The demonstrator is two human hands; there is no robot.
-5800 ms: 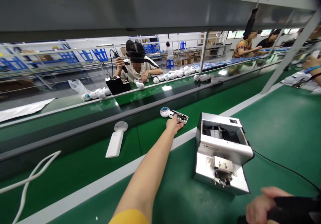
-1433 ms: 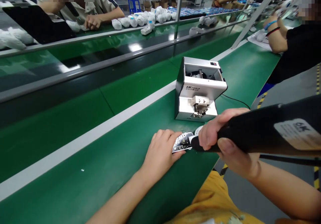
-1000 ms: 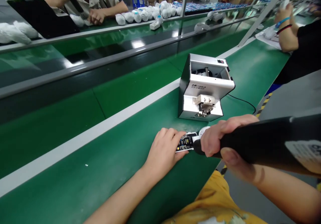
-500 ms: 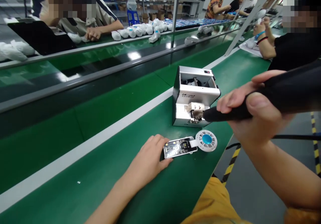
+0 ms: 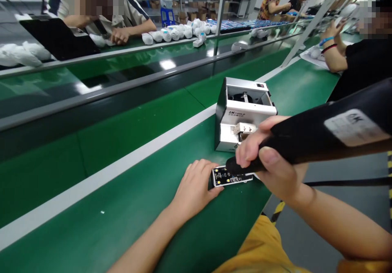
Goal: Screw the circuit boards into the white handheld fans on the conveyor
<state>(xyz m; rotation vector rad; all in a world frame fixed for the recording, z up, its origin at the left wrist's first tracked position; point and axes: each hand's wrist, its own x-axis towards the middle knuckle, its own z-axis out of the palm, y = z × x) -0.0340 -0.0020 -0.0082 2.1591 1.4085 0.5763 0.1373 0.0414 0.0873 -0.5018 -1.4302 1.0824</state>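
Observation:
My left hand [image 5: 197, 187] grips the near-left end of a small white casing with a black circuit board [image 5: 223, 177] in it, lying on the green bench. My right hand [image 5: 272, 158] is wrapped around a black electric screwdriver [image 5: 300, 136]. The screwdriver's nose is over the circuit board; its tip is hidden, so I cannot tell whether it touches. The round fan part at the casing's right end is hidden behind my right hand. Just beyond stands a silver screw feeder [image 5: 245, 114], its front outlet partly covered by my right hand.
A green conveyor belt [image 5: 128, 126] runs beyond the white strip [image 5: 122, 169]. Across it, a person [image 5: 122, 30] sits by a black tray [image 5: 61, 38] and several white wrapped items [image 5: 174, 32]. Another person [image 5: 352, 56] works at the right. A metal post [image 5: 221, 9] rises beyond the belt.
My right hand has brought the screwdriver from the screw feeder's outlet left and down over the circuit board. My left hand still holds the casing. The whole view has shifted slightly.

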